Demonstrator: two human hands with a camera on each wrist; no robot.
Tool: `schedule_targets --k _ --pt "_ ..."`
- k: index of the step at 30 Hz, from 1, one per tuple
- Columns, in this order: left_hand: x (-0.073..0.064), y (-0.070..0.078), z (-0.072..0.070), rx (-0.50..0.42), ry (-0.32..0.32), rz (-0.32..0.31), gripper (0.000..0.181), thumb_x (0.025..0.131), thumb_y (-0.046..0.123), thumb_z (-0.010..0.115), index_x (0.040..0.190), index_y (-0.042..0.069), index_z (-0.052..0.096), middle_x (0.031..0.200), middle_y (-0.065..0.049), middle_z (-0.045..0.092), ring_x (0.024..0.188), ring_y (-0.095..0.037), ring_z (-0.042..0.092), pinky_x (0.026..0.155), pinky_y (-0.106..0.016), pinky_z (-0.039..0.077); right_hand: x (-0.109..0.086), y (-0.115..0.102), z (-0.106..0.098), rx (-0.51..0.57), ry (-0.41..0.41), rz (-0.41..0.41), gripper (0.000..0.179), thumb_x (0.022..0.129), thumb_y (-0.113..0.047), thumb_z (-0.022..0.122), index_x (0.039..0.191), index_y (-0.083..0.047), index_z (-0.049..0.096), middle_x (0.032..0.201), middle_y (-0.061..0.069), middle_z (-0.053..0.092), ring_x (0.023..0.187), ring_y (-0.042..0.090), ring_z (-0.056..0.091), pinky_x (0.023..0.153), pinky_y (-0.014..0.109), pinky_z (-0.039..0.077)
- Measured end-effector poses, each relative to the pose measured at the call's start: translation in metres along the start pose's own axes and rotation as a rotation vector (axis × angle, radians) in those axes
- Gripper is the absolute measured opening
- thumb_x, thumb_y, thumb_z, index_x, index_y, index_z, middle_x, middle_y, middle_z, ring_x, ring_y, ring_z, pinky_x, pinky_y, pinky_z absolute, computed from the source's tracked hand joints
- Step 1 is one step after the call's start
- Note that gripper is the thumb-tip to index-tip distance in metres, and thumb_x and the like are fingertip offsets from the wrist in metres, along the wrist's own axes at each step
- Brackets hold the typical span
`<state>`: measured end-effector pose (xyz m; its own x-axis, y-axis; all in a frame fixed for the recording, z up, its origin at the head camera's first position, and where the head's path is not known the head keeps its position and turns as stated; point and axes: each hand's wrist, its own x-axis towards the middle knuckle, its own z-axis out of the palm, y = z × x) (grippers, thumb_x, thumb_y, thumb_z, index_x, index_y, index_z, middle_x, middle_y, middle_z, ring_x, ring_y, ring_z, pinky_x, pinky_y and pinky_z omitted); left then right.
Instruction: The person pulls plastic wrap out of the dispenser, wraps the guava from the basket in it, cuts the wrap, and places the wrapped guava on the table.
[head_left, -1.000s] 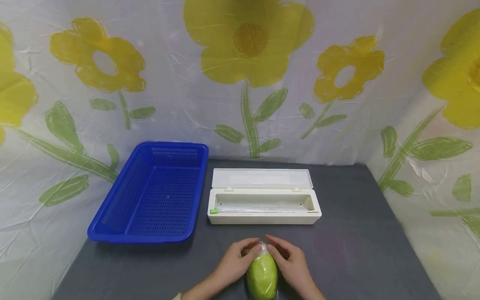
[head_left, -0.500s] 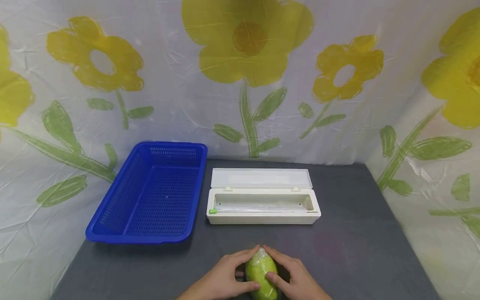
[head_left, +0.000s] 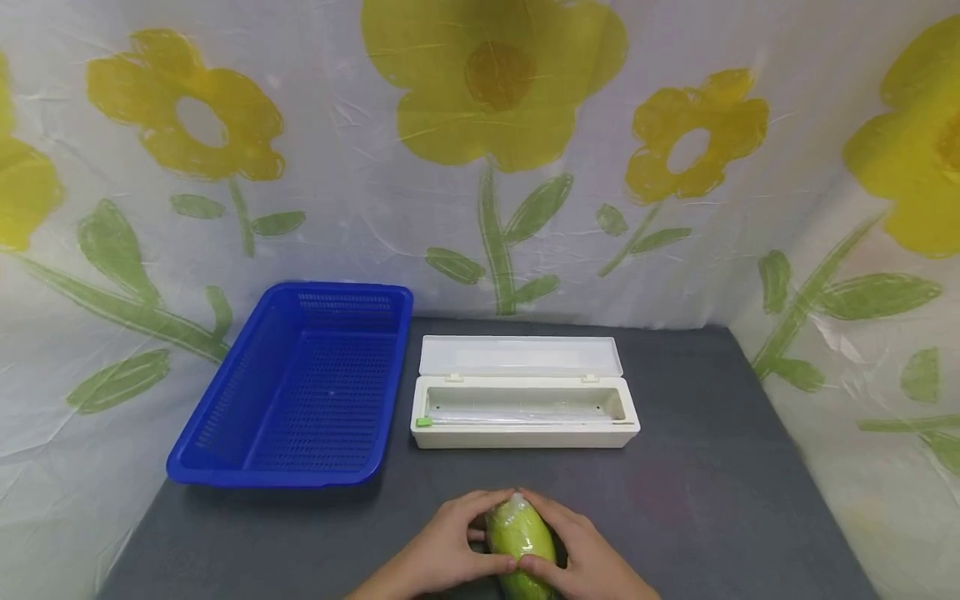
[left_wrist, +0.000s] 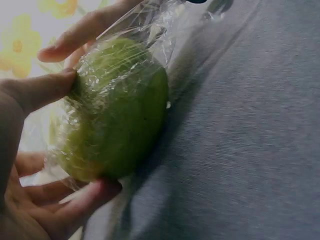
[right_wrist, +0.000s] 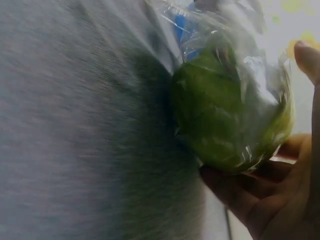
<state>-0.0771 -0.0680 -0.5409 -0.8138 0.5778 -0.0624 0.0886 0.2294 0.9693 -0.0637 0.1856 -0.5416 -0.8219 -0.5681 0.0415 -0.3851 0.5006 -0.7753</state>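
Note:
A smooth, oval green fruit [head_left: 522, 533] wrapped in clear cling film lies low in the middle of the head view, its near end cut off by the frame. My left hand [head_left: 453, 542] holds its left side, thumb on top and fingers around the far end. On the other side my right hand [head_left: 585, 546] grips it likewise, and both thumbs nearly meet on top. In the left wrist view, shiny creased film [left_wrist: 135, 30] stands loose past one end of the fruit. The right wrist view shows fingers [right_wrist: 235, 192] against the fruit's end.
Beyond the hands stands a white cling film dispenser [head_left: 525, 437], lid raised, with a green slider [head_left: 423, 422] at its left. A blue slotted basket [head_left: 281, 475] sits at the left of the dark grey table [head_left: 712, 483]. A flowered curtain [head_left: 360, 208] hangs behind.
Both hands have gone from fingering the film at the fruit's far end to holding the fruit along its sides, thumbs now on top. The dispenser and basket stay put.

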Motion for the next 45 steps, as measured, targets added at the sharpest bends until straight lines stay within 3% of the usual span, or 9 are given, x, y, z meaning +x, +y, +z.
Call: schedule_targets --k 4,7,12,16,23,29,34,38,45 --pt "0.002 0.002 -0.002 0.107 0.055 -0.001 0.075 0.087 0.032 0.089 0.152 0.013 0.056 0.144 -0.011 0.061 0.12 -0.015 0.064 0.087 -0.02 0.058 0.008 -0.008 -0.003 -0.023 -0.027 0.046 0.078 0.098 -0.048 0.075 0.164 -0.02 0.041 0.156 0.002 0.054 0.134 0.02 0.058 0.104 0.041 0.055" --pt "0.002 0.005 -0.005 0.218 0.051 -0.009 0.08 0.088 0.042 0.087 0.153 0.012 0.053 0.145 -0.009 0.06 0.123 -0.019 0.063 0.09 -0.027 0.059 0.008 -0.011 -0.005 -0.057 -0.039 0.061 0.086 0.095 -0.054 0.076 0.164 -0.017 0.04 0.158 0.003 0.052 0.134 0.022 0.058 0.102 0.042 0.055" --pt "0.004 0.015 -0.016 0.427 0.005 0.0 0.098 0.088 0.062 0.08 0.161 0.01 0.042 0.154 -0.006 0.052 0.137 -0.028 0.056 0.106 -0.052 0.053 0.006 -0.014 -0.008 -0.116 -0.023 0.075 0.101 0.091 -0.057 0.08 0.164 -0.003 0.036 0.157 0.01 0.052 0.131 0.025 0.059 0.101 0.042 0.056" --pt "0.012 0.021 -0.022 0.501 -0.061 0.08 0.1 0.091 0.06 0.078 0.166 0.013 0.034 0.162 -0.004 0.045 0.146 -0.028 0.048 0.112 -0.054 0.048 0.002 -0.013 -0.009 -0.136 0.019 0.101 0.105 0.087 -0.057 0.083 0.161 0.0 0.036 0.154 0.009 0.053 0.127 0.022 0.06 0.099 0.041 0.056" --pt "0.034 0.027 -0.017 0.669 -0.18 0.249 0.09 0.095 0.042 0.077 0.169 0.021 0.031 0.17 -0.007 0.036 0.152 -0.03 0.042 0.114 -0.052 0.047 -0.004 -0.012 -0.01 -0.135 0.15 0.126 0.085 0.085 -0.063 0.083 0.146 -0.015 0.047 0.135 -0.01 0.055 0.114 0.009 0.062 0.09 0.033 0.057" --pt "0.042 0.034 -0.012 0.861 -0.232 0.295 0.069 0.093 0.043 0.067 0.157 0.02 0.054 0.156 0.004 0.055 0.147 -0.029 0.048 0.117 -0.064 0.039 -0.007 -0.013 -0.013 -0.179 0.182 0.063 0.059 0.088 -0.06 0.082 0.126 -0.024 0.057 0.118 -0.019 0.054 0.105 0.003 0.06 0.089 0.031 0.057" --pt "0.036 0.037 -0.013 0.912 -0.16 0.276 0.062 0.095 0.054 0.068 0.146 0.019 0.065 0.14 0.006 0.066 0.135 -0.021 0.057 0.114 -0.06 0.044 -0.007 -0.011 -0.016 -0.254 0.194 -0.005 0.051 0.09 -0.058 0.08 0.124 -0.025 0.062 0.118 -0.02 0.057 0.103 0.001 0.058 0.087 0.03 0.057" --pt "0.031 0.036 -0.014 0.888 -0.094 0.233 0.056 0.1 0.059 0.063 0.137 0.018 0.07 0.128 0.006 0.071 0.124 -0.017 0.063 0.111 -0.05 0.048 -0.007 -0.01 -0.021 -0.315 0.21 -0.054 0.043 0.089 -0.049 0.084 0.121 -0.027 0.065 0.116 -0.021 0.059 0.102 0.001 0.057 0.085 0.033 0.055" --pt "0.024 0.033 -0.019 0.759 0.027 0.129 0.025 0.111 0.027 0.051 0.107 0.02 0.075 0.1 0.011 0.072 0.097 -0.008 0.066 0.087 -0.034 0.056 -0.007 -0.008 -0.026 -0.359 0.323 -0.101 0.044 0.076 -0.025 0.096 0.11 -0.034 0.069 0.115 -0.022 0.06 0.106 0.003 0.055 0.084 0.039 0.049"
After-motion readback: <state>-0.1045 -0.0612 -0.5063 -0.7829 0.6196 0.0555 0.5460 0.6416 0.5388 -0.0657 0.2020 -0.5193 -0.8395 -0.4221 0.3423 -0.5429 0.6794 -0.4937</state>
